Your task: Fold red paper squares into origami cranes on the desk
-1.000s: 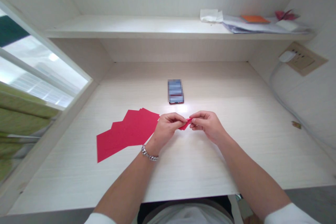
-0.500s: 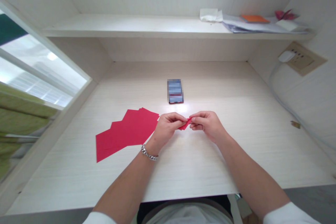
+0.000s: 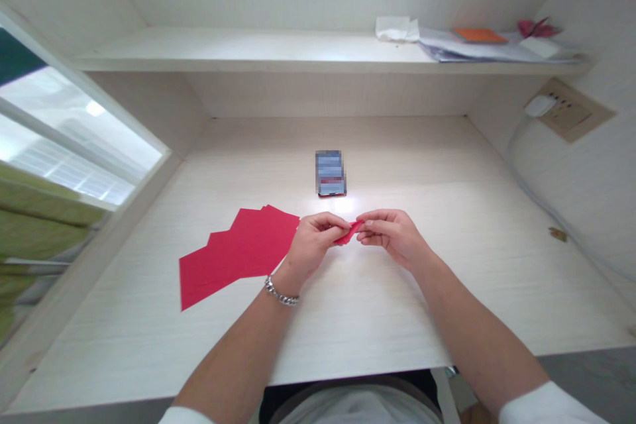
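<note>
A small folded piece of red paper [image 3: 348,232] is pinched between both my hands just above the desk. My left hand [image 3: 315,241], with a metal bracelet at the wrist, grips its left end. Its right end sits between the fingertips of my right hand [image 3: 392,235]. Most of the piece is hidden by my fingers. To the left of my left hand, several red paper sheets [image 3: 233,253] lie fanned out flat on the pale wooden desk [image 3: 377,305].
A phone [image 3: 330,173] lies flat on the desk beyond my hands. The shelf [image 3: 248,53] above holds white tissue [image 3: 395,28], papers, an orange pad [image 3: 479,35] and a red folded shape [image 3: 536,28]. A wall socket with a plug [image 3: 541,106] is at right, a window at left.
Both hands stay on the small red piece with only slight finger movement. The view has shifted a little.
</note>
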Tool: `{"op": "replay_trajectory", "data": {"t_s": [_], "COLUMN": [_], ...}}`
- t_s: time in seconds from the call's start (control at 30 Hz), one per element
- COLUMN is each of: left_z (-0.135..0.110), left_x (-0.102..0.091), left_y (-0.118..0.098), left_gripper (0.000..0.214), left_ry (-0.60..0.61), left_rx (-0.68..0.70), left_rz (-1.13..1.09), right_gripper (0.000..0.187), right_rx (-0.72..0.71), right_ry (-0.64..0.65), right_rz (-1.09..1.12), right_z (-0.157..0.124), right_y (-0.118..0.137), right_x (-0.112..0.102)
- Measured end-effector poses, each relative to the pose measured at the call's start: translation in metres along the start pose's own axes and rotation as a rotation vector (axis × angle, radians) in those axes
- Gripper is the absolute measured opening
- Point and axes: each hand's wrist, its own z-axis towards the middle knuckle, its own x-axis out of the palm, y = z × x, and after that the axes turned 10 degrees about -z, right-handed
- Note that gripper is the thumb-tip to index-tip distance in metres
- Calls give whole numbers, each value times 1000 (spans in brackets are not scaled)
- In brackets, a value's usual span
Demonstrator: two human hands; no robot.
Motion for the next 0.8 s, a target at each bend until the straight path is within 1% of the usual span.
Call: {"op": "replay_trajectory", "data": {"t_s": [0.17, 0.37, 0.53, 0.67, 0.8], "left_z": [0, 0, -2, -3, -2], "left_x": [0, 0, 1, 2, 2], "left_y": [0, 0, -4, -9, -10], "left_gripper": [10, 7, 5, 5, 5], "left_ry": [0, 15, 52, 89, 92], "left_rx": [-19, -5, 31, 81, 92], "left_rz": [-7, 54, 137, 187, 189], "right_gripper": [26, 23, 17, 14, 14], "right_rx": [-19, -9, 3, 41, 48], "right_ry": [-3, -30, -63, -54, -44], "right_rz": [-35, -56, -54, -39, -33], "right_z": [2, 3, 3, 1, -1], "right_y": [-4, -7, -6, -3, 1], "right_x": [0, 0, 2, 4, 4]}}
